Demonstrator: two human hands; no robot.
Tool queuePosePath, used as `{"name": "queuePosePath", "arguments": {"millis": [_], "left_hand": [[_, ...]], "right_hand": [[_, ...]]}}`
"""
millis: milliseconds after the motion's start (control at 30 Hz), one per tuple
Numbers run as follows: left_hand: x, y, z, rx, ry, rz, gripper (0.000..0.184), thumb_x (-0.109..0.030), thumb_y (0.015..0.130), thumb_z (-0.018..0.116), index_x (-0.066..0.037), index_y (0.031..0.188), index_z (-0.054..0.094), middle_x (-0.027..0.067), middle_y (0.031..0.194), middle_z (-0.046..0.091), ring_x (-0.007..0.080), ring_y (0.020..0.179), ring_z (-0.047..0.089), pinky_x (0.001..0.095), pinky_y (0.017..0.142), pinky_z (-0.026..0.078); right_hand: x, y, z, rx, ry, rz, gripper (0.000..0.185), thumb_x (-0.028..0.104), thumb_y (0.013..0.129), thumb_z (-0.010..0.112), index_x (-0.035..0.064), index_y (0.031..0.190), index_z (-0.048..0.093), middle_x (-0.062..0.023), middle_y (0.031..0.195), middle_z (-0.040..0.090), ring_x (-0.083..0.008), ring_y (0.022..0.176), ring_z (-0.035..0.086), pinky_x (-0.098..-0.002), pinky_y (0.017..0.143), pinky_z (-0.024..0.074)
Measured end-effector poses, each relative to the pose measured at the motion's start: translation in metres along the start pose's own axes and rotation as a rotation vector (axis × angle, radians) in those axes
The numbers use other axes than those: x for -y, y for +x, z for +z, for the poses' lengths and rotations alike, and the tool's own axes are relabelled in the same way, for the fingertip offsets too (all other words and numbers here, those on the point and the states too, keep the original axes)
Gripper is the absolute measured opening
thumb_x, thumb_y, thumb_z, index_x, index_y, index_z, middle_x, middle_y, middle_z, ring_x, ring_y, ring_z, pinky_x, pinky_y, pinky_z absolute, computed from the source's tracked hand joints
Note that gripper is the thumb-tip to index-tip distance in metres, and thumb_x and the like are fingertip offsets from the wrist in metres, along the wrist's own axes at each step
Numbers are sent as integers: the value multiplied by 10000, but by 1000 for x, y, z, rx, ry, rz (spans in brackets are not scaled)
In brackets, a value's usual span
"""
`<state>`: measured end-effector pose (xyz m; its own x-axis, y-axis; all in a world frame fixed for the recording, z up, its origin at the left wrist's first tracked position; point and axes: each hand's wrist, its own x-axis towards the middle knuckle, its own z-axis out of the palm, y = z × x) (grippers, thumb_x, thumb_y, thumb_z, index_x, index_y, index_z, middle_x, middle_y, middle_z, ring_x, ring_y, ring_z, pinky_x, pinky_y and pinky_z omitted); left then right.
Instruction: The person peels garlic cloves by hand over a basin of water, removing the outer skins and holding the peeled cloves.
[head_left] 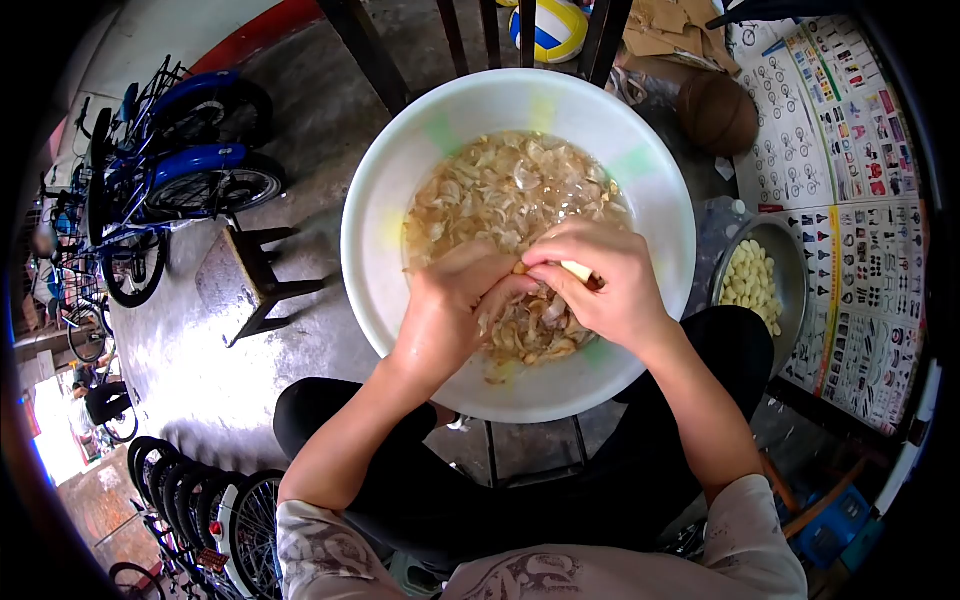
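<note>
Over a large white plastic basin, my two hands meet fingertip to fingertip. My left hand is closed, its thumb and fingers pinching a small brownish garlic clove, mostly hidden by the fingers. My right hand pinches at the same clove, and a pale peeled clove shows between its thumb and curled fingers. Below them, papery garlic skins float in water inside the basin. To the right, a metal bowl holds many peeled garlic cloves.
A dark wooden stool stands left of the basin, with bicycles beyond it. A volleyball, a brown ball and flattened cardboard lie past the basin. Printed sheets cover the surface at right.
</note>
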<state>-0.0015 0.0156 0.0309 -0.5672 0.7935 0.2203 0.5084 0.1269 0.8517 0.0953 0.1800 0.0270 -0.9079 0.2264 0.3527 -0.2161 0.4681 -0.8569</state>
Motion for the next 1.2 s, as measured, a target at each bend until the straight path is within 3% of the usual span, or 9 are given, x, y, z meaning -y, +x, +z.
{"name": "queuePosePath", "arguments": {"millis": [500, 600, 633, 733, 800, 900, 1000, 1067, 1200], "left_hand": [[-2, -4, 5, 9, 170, -12, 154, -37, 765, 752, 8, 865, 645, 130, 755, 578, 321, 693, 565, 402, 612, 461], [-1, -2, 2, 108, 36, -149, 145, -65, 835, 721, 17, 946, 676, 124, 819, 646, 257, 743, 619, 354, 667, 488], [3, -2, 4, 91, -185, -222, 156, -75, 884, 686, 22, 1005, 680, 63, 772, 618, 174, 702, 546, 311, 635, 437], [-2, 2, -5, 149, -496, -408, 212, -127, 956, 630, 25, 1097, 678, -21, 735, 577, 68, 674, 452, 248, 608, 371], [-5, 3, -10, 225, -585, -524, 250, -168, 981, 609, 22, 1130, 673, -45, 746, 564, 46, 687, 430, 228, 613, 356], [-2, 0, -12, 241, -642, -598, 247, -182, 977, 617, 7, 1121, 686, 35, 890, 674, 85, 803, 572, 250, 729, 465], [9, -6, -8, 233, -841, -732, 240, -200, 974, 625, -12, 1112, 682, -11, 771, 575, 47, 692, 459, 225, 613, 374], [13, -7, -2, 55, -1244, -763, 226, -222, 979, 618, -26, 1074, 678, -50, 698, 470, 34, 631, 354, 227, 553, 277], [11, -5, -1, -4, -1166, -730, 183, -180, 957, 650, -16, 1038, 668, -68, 683, 464, 39, 617, 372, 223, 550, 300]], "right_hand": [[3, -5, 1, 136, -218, 63, 82, -5, 829, 649, 25, 879, 591, -52, 897, 550, -261, 672, 619, -371, 572, 495], [0, -4, 0, 131, -84, 83, 108, -13, 840, 636, 24, 898, 552, -75, 899, 546, -284, 715, 609, -379, 617, 485], [-1, -3, 0, 106, -7, 69, 121, -15, 844, 631, 23, 909, 536, -89, 894, 544, -294, 738, 602, -384, 641, 479], [-2, -2, -1, 116, 28, 71, 135, -18, 845, 629, 26, 928, 532, -104, 890, 541, -299, 763, 592, -383, 664, 474], [-2, -1, -2, 107, 43, 59, 130, -18, 848, 627, 24, 925, 530, -103, 884, 540, -297, 760, 589, -380, 662, 473], [-1, -1, 0, 97, 63, 38, 124, -17, 854, 623, 23, 923, 528, -99, 873, 541, -287, 755, 586, -373, 657, 470], [3, -1, -1, 119, 73, 44, 121, -15, 859, 625, 25, 917, 526, -92, 866, 544, -278, 752, 585, -369, 654, 465], [3, 0, -2, 140, 79, 56, 121, -11, 861, 628, 26, 909, 524, -89, 863, 545, -274, 752, 584, -369, 653, 463], [-2, 1, -6, 181, 85, 120, 121, -18, 833, 670, 15, 931, 608, -71, 829, 578, -191, 743, 586, -311, 676, 457]]}}
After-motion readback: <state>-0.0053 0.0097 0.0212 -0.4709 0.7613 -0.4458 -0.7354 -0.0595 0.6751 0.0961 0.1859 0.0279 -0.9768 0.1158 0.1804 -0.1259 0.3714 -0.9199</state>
